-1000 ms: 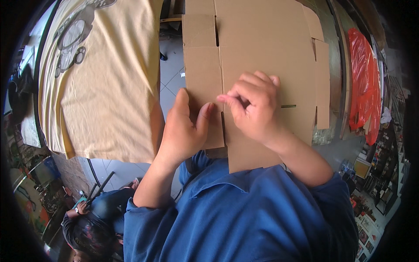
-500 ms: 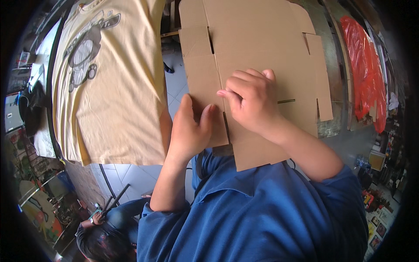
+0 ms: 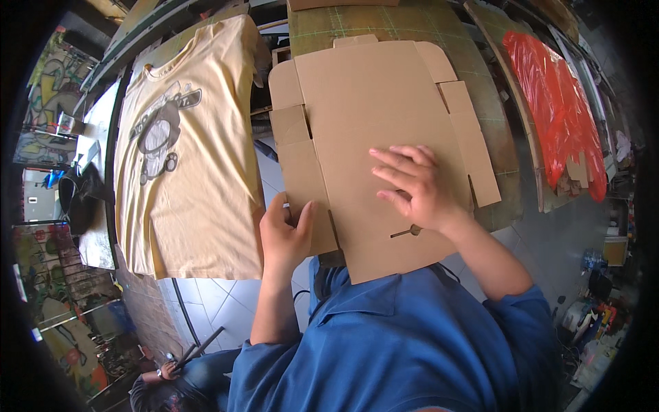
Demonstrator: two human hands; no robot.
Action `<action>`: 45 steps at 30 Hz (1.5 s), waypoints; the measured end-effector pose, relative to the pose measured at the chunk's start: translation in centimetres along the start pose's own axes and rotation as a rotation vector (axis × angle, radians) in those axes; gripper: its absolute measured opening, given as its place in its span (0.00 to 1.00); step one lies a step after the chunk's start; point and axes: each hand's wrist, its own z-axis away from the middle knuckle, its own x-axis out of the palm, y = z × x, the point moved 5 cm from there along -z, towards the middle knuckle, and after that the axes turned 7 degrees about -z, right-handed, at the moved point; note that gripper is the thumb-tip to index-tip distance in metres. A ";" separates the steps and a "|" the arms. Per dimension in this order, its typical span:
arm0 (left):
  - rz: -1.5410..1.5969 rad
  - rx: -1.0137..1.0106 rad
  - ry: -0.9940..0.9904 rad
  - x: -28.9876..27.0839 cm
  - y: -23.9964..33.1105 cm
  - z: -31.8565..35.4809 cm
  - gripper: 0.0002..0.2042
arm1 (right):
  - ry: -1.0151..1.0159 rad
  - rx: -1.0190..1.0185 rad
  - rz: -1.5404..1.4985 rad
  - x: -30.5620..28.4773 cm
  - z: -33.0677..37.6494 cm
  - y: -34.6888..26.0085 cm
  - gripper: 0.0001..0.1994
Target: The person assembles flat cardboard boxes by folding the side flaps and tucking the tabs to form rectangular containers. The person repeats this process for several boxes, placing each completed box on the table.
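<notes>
A flattened brown cardboard box blank (image 3: 350, 110) lies in front of me, with creased side flaps, slits and rounded corners at its far end. My left hand (image 3: 285, 233) is at the near left flap, thumb on top and the other fingers partly hidden at the edge, gripping it. Over the right half of the panel, my right hand (image 3: 415, 182) has its fingers stretched apart and holds nothing. Whether it touches the board I cannot tell. A small dark keyhole-shaped slot (image 3: 412, 231) shows just below that hand.
A cream T-shirt (image 3: 206, 185) with a bear print lies spread at the left. Beneath the cardboard is a greenish grid-lined table (image 3: 412, 24). Red plastic (image 3: 549, 103) lies on a board at the right. Another person (image 3: 199, 378) sits low at the lower left.
My right hand has gone from curled to fingers spread. The view has shifted, so the cardboard and shirt appear lower and more of their far ends shows. The left hand stays at the flap.
</notes>
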 end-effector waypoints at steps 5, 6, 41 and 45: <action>0.459 0.302 0.046 0.9 2.1 1.7 0.20 | 0.028 0.023 -0.117 0.0 0.6 0.6 0.13; 0.463 0.349 0.034 0.9 2.6 2.0 0.21 | 0.046 0.033 -0.216 -0.2 0.6 1.0 0.13; -0.099 0.659 0.204 4.1 4.0 3.4 0.15 | 0.435 0.182 -0.557 -11.0 11.4 9.4 0.14; -0.095 0.638 0.247 5.2 4.7 3.6 0.16 | 0.496 0.084 -0.449 -10.2 10.3 8.6 0.15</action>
